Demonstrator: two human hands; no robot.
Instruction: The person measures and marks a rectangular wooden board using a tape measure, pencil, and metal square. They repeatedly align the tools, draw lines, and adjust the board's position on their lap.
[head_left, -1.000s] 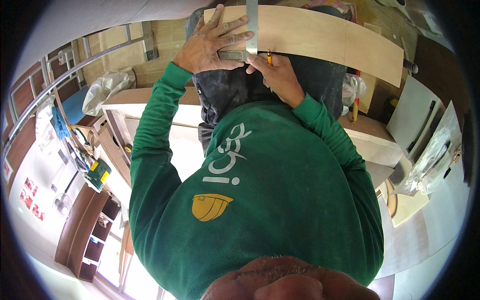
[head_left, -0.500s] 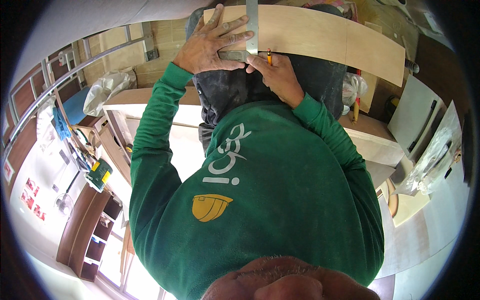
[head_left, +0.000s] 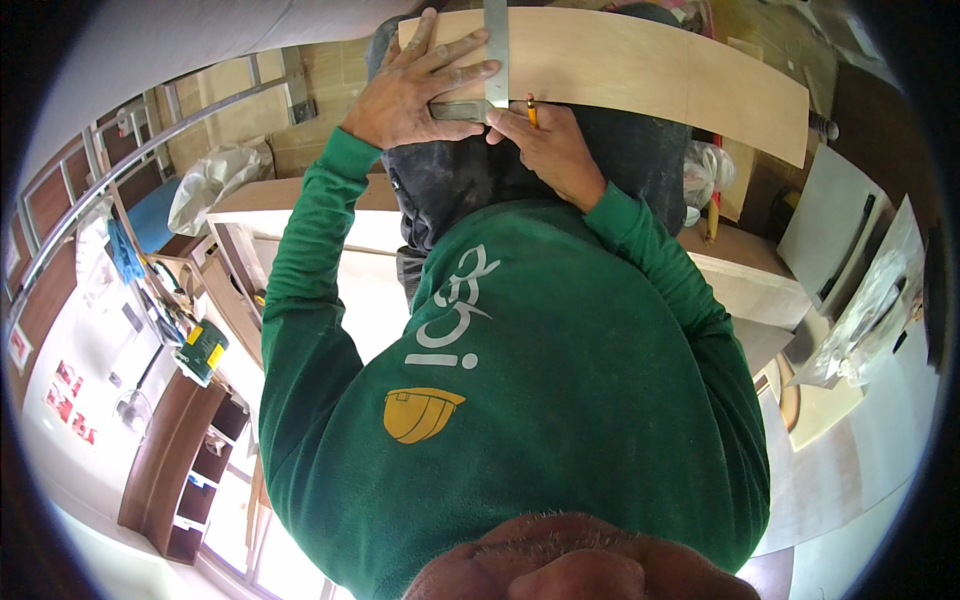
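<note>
A long, pale plywood strip (head_left: 620, 65) lies across my lap, with a metal try square (head_left: 496, 55) set over its left part. My left hand (head_left: 415, 90) has its fingers spread on the board; its thumb lies along the near side of the square's stock (head_left: 460, 111), pressing it toward the board's near edge. At the corner of the square, my right hand (head_left: 555, 150) is closed around an orange pencil (head_left: 532, 112) whose dark end sticks up. The pencil's tip is hidden, so I cannot tell whether it touches the wood.
Left of me stand a metal ladder (head_left: 180, 130), a pale plastic bag (head_left: 222, 185) and a wooden box unit (head_left: 300, 195). On the right are a wooden ledge (head_left: 745, 260), a clear plastic bag (head_left: 708, 172), a grey panel (head_left: 830, 230) and plastic sheeting (head_left: 870, 300).
Both hands, the try square and the plywood strip have shifted slightly left together. The holds on the square and pencil look the same.
</note>
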